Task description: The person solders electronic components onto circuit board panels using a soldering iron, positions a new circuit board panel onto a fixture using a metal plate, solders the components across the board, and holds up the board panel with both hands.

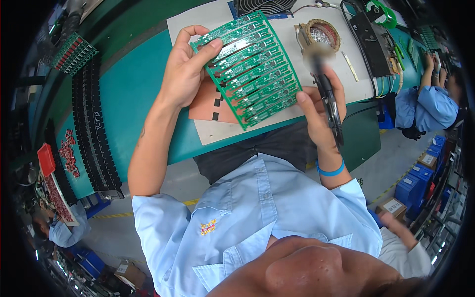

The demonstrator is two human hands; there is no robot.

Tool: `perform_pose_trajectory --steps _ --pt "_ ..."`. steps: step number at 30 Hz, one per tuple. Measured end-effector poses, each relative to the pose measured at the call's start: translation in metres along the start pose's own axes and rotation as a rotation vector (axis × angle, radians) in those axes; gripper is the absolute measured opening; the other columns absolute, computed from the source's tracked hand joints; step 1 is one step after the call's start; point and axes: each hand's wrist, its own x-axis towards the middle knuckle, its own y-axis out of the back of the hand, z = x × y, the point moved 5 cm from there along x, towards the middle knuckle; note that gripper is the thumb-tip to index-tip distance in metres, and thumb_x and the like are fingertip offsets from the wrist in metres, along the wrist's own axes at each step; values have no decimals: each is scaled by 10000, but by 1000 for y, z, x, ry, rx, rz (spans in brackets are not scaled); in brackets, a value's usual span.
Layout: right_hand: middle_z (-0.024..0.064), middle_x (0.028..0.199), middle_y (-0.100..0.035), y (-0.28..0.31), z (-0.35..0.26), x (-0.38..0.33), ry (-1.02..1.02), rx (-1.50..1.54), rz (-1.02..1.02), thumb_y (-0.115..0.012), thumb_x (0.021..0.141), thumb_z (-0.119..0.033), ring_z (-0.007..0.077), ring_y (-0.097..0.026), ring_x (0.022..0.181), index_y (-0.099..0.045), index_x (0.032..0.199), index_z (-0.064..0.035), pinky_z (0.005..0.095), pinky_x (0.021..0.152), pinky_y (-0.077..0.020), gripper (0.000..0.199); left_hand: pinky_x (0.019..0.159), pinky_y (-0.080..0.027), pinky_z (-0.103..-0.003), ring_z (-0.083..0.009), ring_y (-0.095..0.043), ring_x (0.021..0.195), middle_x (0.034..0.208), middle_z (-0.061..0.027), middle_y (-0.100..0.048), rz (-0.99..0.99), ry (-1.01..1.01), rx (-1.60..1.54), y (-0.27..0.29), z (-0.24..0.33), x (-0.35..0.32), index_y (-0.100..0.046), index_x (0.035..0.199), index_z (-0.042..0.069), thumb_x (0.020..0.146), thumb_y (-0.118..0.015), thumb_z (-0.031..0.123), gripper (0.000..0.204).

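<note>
In front of me a green circuit board panel (262,72), made up of several joined strips with small components, is held up at a tilt. My left hand (183,72) grips its upper left edge, the thumb on top and the fingers behind. My right hand (320,111) is closed around a slim black pen-shaped tool (327,96), while its thumb touches the panel's lower right corner. The tool's far end is blurred. Under the panel lies a salmon-coloured sheet (202,103) with black squares, partly hidden.
A brown ring-shaped holder (310,30) with shiny scraps stands behind the tool. Beyond are a black fan (264,6), a black box (365,32) and a green spool (388,15). A black slotted rack (94,128) lies left. A co-worker's blue sleeve (430,106) shows at right.
</note>
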Motion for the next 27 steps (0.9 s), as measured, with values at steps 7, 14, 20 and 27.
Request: perform_pose_trajectory --steps 7,14,20,27 --pt "227 1365 -613 12 -19 26 45 -19 68 -766 903 79 201 -740 847 -441 1549 -18 275 733 -629 730 777 -655 -294 -191 -774 887 1054 -152 -771 -112 94 6 -9 -3 -2 -583 1323 -10 994 -735 44 367" --pt "226 1341 -632 15 -23 38 73 -72 62 -766 901 86 203 -740 884 -452 1540 -23 279 764 -626 721 781 -654 -278 -184 -782 862 1097 -148 -788 -234 198 116 -21 -4 -12 -639 1252 -35 959 -755 4 317" --pt "201 1250 -673 18 -26 34 266 -231 83 -776 856 83 226 -717 917 -494 1497 -25 327 814 -605 708 758 -658 -272 -181 -785 849 1077 -134 -791 -137 157 67 -17 -8 -8 -641 1251 -19 970 -744 10 301" --pt "174 1067 -714 4 -49 -5 471 -223 -161 -791 759 72 267 -677 865 -652 1293 15 349 791 -561 555 750 -661 -270 -176 -788 845 1069 -127 -794 -28 111 45 -9 -10 -5 -641 1251 -2 984 -728 13 281"
